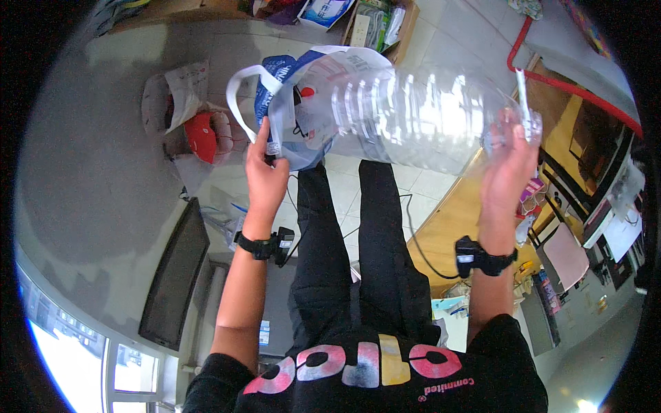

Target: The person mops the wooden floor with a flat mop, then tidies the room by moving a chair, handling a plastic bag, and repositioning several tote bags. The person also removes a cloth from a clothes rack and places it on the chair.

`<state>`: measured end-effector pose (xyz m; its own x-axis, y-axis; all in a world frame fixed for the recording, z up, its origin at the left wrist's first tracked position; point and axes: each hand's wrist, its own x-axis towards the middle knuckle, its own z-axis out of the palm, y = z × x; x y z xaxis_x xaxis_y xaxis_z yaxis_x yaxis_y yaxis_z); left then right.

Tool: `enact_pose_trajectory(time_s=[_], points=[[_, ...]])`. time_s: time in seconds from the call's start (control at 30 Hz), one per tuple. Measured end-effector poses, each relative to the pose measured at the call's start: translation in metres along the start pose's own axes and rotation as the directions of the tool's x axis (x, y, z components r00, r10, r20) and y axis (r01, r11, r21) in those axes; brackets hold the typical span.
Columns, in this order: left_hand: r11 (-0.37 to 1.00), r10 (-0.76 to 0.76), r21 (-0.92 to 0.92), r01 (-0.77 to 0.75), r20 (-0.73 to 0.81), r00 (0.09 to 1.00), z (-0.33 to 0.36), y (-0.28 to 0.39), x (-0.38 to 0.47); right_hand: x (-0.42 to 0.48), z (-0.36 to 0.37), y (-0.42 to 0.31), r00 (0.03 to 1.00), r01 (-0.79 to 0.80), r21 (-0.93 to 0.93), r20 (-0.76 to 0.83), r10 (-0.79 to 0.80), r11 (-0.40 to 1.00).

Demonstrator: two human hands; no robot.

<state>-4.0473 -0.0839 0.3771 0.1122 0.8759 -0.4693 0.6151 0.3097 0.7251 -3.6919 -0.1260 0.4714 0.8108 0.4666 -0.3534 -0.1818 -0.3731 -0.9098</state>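
Note:
My left hand [266, 178] grips the rim of a blue and white carrier bag [276, 82], its index finger pointing up beside the looped white handle [235, 95]. The bag lies sideways in the air with its mouth towards the right. At the neck end of a large, clear, ribbed plastic water bottle [413, 121], my right hand [508, 173] is closed around it, slightly blurred. The bottle is held level, and its base end reaches into the bag's mouth. Through the clear plastic, red and black marks show; whether they are print or contents, I cannot tell.
A cardboard box [408, 31] of packaged items stands beyond the bag. Left of it sits a white bag [188, 93] beside a red object [200, 137]. Black cables [421, 248] hang near my legs. A wooden surface [439, 222] and a red pipe [578, 88] lie to the right.

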Motion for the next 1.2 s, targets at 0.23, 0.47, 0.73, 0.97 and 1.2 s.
enact_pose_trajectory(time_s=[0.23, 0.47, 0.73, 0.97, 1.2], points=[[0.985, -0.014, 0.174, 0.014, -0.001, 1.0, -0.001, 0.011, -0.01, -0.012, 0.04, -0.004, 0.992, 0.015, 0.111, 0.124, -0.029, 0.994], [0.999, -0.027, -0.022, 0.024, -0.146, 0.989, -0.003, 0.012, -0.005, -0.028, 0.051, 0.04, 0.967, 0.158, -0.023, 0.207, -0.15, 0.987], [0.978, -0.051, -0.209, 0.021, -0.138, 0.989, -0.007, 0.022, -0.003, -0.02, 0.055, 0.082, 0.955, 0.265, -0.323, 0.217, -0.201, 0.908], [0.932, -0.094, -0.359, 0.043, -0.126, 0.988, -0.035, 0.036, 0.024, -0.028, 0.077, 0.089, 0.96, 0.246, -0.215, 0.187, -0.207, 0.945], [0.939, -0.093, -0.337, 0.066, -0.067, 0.993, -0.039, 0.048, 0.027, -0.032, 0.083, 0.082, 0.841, -0.125, -0.067, 0.523, 0.141, 0.99]])
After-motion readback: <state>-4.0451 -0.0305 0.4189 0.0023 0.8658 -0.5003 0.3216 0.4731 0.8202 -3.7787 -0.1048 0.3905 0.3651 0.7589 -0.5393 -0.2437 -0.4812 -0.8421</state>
